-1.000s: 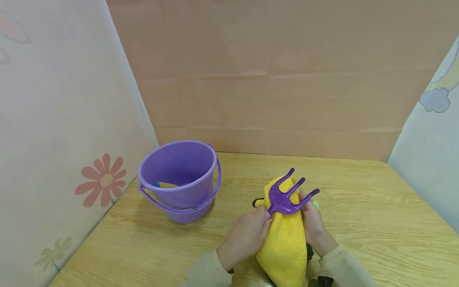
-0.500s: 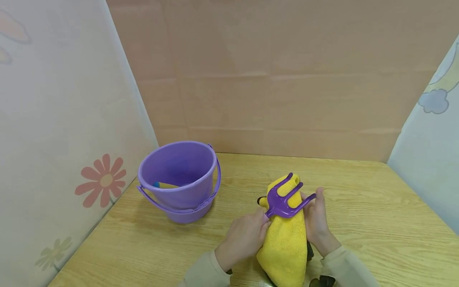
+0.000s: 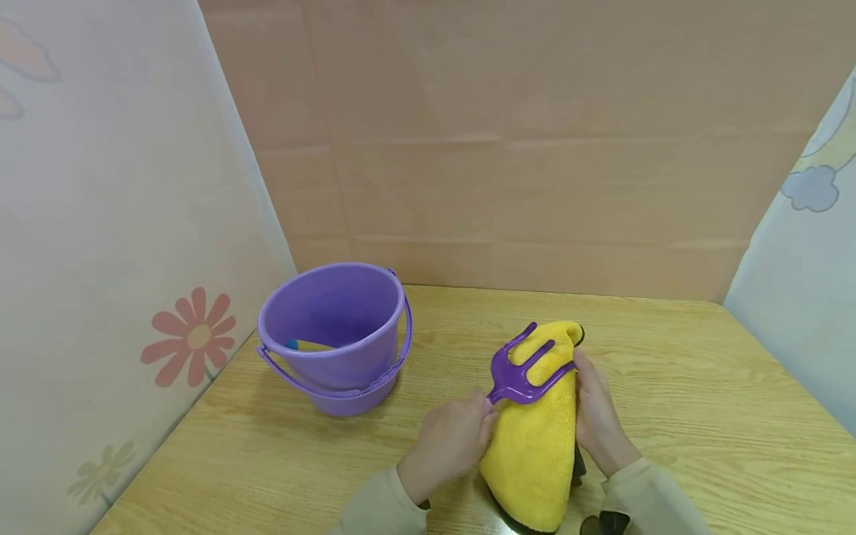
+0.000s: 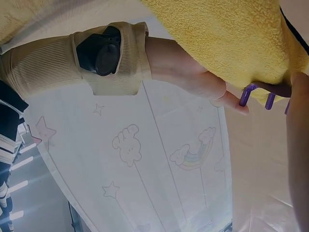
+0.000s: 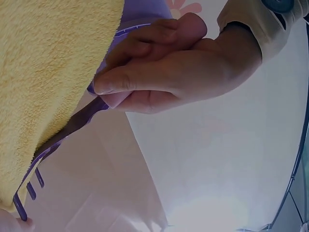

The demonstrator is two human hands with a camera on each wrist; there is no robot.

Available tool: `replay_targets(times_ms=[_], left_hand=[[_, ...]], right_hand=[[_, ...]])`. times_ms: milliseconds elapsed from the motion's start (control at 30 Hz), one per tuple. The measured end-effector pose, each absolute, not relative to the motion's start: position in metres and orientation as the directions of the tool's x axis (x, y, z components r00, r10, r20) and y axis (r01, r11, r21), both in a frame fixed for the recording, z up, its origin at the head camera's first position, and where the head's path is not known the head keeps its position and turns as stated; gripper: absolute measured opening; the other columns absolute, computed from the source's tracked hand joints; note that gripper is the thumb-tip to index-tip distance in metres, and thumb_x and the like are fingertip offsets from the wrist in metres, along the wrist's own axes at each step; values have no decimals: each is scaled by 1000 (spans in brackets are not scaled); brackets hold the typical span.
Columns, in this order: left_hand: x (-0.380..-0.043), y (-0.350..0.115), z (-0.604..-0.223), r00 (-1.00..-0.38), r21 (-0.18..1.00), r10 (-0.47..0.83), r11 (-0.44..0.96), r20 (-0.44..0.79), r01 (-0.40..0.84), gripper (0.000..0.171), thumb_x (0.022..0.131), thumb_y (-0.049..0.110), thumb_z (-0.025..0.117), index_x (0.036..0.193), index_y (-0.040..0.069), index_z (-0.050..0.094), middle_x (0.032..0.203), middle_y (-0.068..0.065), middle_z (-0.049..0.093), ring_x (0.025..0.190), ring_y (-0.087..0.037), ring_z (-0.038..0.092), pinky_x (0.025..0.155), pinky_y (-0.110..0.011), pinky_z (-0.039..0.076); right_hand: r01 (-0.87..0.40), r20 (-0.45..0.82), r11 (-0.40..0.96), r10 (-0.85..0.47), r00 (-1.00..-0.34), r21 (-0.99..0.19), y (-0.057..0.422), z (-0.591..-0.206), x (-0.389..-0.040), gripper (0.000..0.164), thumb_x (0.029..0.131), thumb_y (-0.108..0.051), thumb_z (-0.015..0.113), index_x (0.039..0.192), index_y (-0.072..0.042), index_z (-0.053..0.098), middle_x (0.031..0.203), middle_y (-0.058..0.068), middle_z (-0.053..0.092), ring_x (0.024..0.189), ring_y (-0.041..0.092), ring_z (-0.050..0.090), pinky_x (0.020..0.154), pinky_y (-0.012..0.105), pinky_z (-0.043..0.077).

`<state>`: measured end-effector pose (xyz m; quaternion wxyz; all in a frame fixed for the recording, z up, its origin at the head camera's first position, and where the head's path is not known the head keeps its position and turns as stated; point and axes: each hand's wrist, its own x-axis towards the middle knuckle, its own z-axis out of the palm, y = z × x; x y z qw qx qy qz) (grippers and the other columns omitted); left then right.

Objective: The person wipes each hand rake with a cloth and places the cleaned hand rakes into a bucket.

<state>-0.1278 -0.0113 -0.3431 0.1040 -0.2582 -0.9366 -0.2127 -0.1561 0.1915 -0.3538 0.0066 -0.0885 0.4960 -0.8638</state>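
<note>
A purple toy garden fork (image 3: 518,380) with three tines lies across a yellow towel (image 3: 535,453), tines pointing up and right. Its pink handle (image 5: 169,41) is gripped by my left hand (image 3: 451,442), as the right wrist view shows. My right hand (image 3: 600,416) holds the towel from its right side, close to the outer tine's tip. Most of the right fingers are hidden behind the cloth. In the left wrist view a fingertip of the right hand (image 4: 212,87) meets a tine, and the towel hangs between the arms.
Left of the hands stands a purple bucket (image 3: 354,364), its handle lowered toward the front. Something yellow and blue (image 3: 310,345) lies inside it. Patterned sheets (image 3: 200,186) form walls on both sides of the wooden table (image 3: 267,475), and a plain brown one (image 3: 521,186) rises behind.
The towel's top has shifted right, and its dark-edged corner now shows near the right hand. The fork has moved slightly left. My right hand's raised finger has come down onto the cloth.
</note>
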Motion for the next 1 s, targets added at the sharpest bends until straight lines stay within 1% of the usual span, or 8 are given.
replay_targets(times_ms=[100, 233, 333, 500, 600, 733, 867, 1000], left_hand=[[-128, -12, -343, -853, 330, 428, 793, 297, 513, 21, 91, 22, 56, 75, 12, 47, 55, 7, 35, 44, -5, 34, 38, -19, 28], [-128, -12, -343, -857, 318, 420, 803, 297, 504, 19, 91, 23, 56, 77, 13, 50, 55, 7, 39, 45, -5, 36, 39, -21, 29], [-128, -13, -343, -858, 322, 418, 802, 298, 502, 16, 91, 22, 57, 78, 13, 51, 56, 7, 40, 46, -6, 37, 40, -22, 30], [-129, -14, -344, -860, 314, 423, 806, 287, 502, 17, 90, 19, 58, 77, 12, 49, 56, 6, 39, 46, -6, 35, 39, -21, 30], [-129, -15, -344, -857, 292, 429, 813, 285, 504, 18, 89, 19, 58, 76, 12, 48, 57, 6, 39, 47, -6, 35, 39, -21, 30], [-130, -16, -346, -854, 292, 438, 809, 279, 510, 18, 89, 18, 59, 76, 11, 48, 57, 5, 39, 47, -6, 36, 40, -21, 30], [-130, -16, -347, -847, 292, 445, 801, 290, 522, 17, 89, 18, 59, 76, 11, 49, 56, 6, 39, 46, -6, 35, 39, -20, 29], [-131, -16, -345, -842, 299, 448, 794, 300, 529, 17, 89, 18, 58, 76, 11, 49, 56, 6, 37, 45, -6, 34, 39, -20, 28]], right_hand=[[-113, 152, -490, -39, -988, -864, 192, -354, -155, 27, 100, -25, 35, 106, -21, 61, 108, -9, 57, 103, 3, 54, 88, 18, 42], [-140, 178, -493, -30, -984, -859, 193, -354, -156, 25, 99, -20, 39, 109, -21, 62, 112, -7, 58, 106, 4, 54, 88, 20, 43], [-155, 177, -497, 3, -984, -854, 193, -354, -157, 23, 98, -16, 43, 106, -19, 65, 108, -5, 61, 101, 6, 58, 85, 21, 46], [-189, 169, -472, 85, -982, -861, 191, -354, -159, 22, 94, -8, 49, 96, -16, 70, 95, -2, 66, 87, 10, 64, 75, 23, 51], [-230, 197, -439, 119, -973, -869, 191, -353, -159, 23, 93, -3, 50, 91, -14, 71, 89, 0, 67, 81, 12, 65, 70, 25, 52], [-291, 252, -392, 149, -956, -873, 191, -351, -160, 23, 91, 2, 52, 87, -11, 70, 83, 2, 66, 74, 13, 66, 65, 25, 53], [-292, 247, -387, 163, -955, -875, 191, -349, -159, 21, 91, 1, 53, 86, -11, 69, 81, 2, 66, 72, 13, 66, 63, 25, 53], [-235, 179, -412, 171, -969, -880, 191, -348, -155, 18, 93, -9, 52, 90, -15, 69, 87, -2, 66, 79, 10, 65, 69, 24, 52]])
